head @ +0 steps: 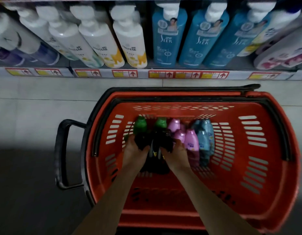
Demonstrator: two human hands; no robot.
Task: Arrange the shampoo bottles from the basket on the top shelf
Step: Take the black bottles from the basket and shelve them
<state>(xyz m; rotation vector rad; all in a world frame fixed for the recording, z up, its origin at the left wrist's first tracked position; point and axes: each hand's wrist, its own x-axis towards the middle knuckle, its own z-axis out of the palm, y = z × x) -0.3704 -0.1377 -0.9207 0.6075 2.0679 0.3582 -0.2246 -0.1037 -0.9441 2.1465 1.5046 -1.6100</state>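
Note:
A red shopping basket [258,168] stands on the floor below me with several small shampoo bottles lying in it. Both hands reach into it. My left hand [134,152] grips a dark bottle with a green cap [140,128]. My right hand [174,153] grips a second dark bottle with a green cap [161,126]. Another dark bottle [154,160] lies between and under the hands. Right of them lie pink bottles [191,139] and blue bottles [205,138].
A low shelf [147,74] with price tags runs across the top of the view, holding large white bottles [99,39] on the left and large blue bottles [169,38] on the right. The basket's black handle [62,153] sticks out to the left over the tiled floor.

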